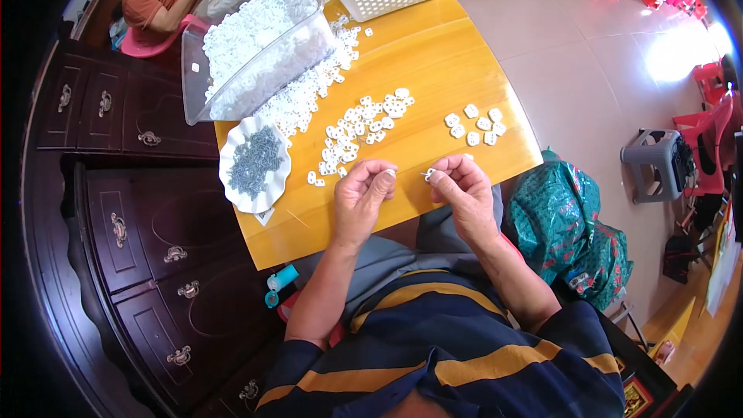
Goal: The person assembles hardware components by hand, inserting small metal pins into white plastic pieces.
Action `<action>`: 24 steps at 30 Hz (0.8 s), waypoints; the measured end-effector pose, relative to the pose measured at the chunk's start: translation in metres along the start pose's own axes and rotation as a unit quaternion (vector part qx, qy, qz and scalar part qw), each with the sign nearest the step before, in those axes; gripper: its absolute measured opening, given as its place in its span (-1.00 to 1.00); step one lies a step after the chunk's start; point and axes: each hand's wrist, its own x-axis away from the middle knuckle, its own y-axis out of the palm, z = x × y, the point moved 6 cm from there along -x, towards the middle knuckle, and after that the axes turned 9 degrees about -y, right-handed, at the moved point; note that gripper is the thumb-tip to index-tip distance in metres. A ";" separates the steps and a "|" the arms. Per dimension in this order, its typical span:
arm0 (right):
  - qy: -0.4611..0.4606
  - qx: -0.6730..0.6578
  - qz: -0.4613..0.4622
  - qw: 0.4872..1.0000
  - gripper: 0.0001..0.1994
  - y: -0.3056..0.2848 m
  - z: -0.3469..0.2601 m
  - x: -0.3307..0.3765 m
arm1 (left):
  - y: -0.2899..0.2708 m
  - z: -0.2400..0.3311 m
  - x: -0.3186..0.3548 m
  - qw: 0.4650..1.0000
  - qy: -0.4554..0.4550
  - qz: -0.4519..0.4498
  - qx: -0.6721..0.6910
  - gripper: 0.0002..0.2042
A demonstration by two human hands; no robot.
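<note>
Right hand [463,193] pinched a small white plastic piece [428,175] at fingertips, just above near edge of yellow bench [433,70]. Left hand [362,193] loosely curled beside it, fingers bent; contents, if any, could not be made out. Scattered white pieces [360,128] lay ahead of the hands; a scalloped white dish of grey metal screws [255,161] sat to the left.

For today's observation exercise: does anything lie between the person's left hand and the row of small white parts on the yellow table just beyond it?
Nothing visible does. The left hand hovers above bare yellow table, and the row of white parts lies just beyond its fingertips. The white dish of grey pieces sits off to the left, clear of that path.
</note>
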 end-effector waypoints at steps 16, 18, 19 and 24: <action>0.009 0.005 -0.011 1.000 -0.93 0.002 0.004 0.002 | 0.011 0.010 0.005 0.998 -0.035 0.008 0.043 -0.71; 0.012 0.012 -0.008 1.000 -0.93 0.002 0.004 0.002 | 0.011 0.003 0.006 0.993 -0.079 0.001 0.087 -0.71; 0.012 0.012 -0.008 1.000 -0.93 0.002 0.004 0.002 | 0.011 0.001 0.006 0.993 -0.079 0.001 0.087 -0.71; 0.013 0.018 -0.005 1.000 -0.93 0.001 0.003 0.002 | 0.015 -0.004 0.009 0.995 -0.089 -0.002 0.049 -0.72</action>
